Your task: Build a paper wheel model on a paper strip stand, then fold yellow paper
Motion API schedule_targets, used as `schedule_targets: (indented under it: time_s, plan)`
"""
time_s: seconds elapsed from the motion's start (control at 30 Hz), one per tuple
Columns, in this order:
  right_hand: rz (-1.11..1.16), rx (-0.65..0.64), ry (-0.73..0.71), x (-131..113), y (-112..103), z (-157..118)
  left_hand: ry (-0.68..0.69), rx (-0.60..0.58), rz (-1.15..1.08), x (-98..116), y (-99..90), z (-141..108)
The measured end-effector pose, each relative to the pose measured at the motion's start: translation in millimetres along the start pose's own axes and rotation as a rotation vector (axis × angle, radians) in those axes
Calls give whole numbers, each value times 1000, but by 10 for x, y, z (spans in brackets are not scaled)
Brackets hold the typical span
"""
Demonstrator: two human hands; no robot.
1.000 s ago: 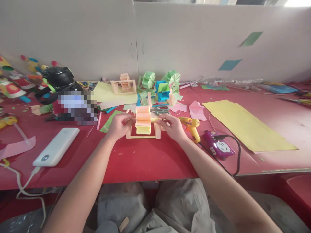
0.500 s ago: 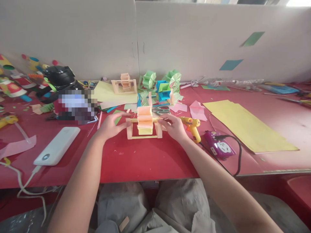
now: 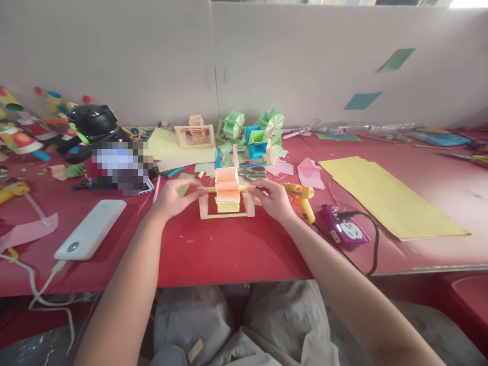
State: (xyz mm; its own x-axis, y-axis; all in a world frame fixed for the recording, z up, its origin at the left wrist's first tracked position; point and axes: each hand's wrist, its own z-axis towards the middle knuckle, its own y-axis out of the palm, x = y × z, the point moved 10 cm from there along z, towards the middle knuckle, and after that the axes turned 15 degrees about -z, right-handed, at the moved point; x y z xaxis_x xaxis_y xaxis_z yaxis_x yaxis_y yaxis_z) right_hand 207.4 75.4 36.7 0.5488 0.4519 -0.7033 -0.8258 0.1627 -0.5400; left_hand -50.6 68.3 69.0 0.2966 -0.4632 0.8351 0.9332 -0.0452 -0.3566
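Paper wheel; left grip, right grip pinching ends of axle; front table edge well apart.

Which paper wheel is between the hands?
The peach and yellow wheel, between the left hand and right hand; the other paper wheels sit farther back.

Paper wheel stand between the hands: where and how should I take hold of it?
I'd take the stand by its two pale uprights, one from the left and one from the right, pressing lightly inward. They stand at the outer ends, joined by the low bar, while the paper wheel between them is pleated and would probably crush.
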Motion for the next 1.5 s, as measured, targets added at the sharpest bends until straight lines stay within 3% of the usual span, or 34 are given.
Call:
schedule_targets:
  time_s: [0.2, 0.63, 0.93, 1.37, 1.5]
  plan:
    - [-10, 1, 2, -6, 3, -3, 66, 13, 22, 12, -1, 1]
    - [1, -80, -51, -29, 39, -20, 52, 12, 6, -32, -7, 5]
    - [8, -40, -29, -28, 3, -32, 24, 27, 13, -37, -5, 9]
    - [-25, 3, -51, -76, -40, -33, 90, 57, -7, 3, 17, 5]
    - [-28, 15, -40, -55, -45, -32, 27, 40, -7, -36, 10, 14]
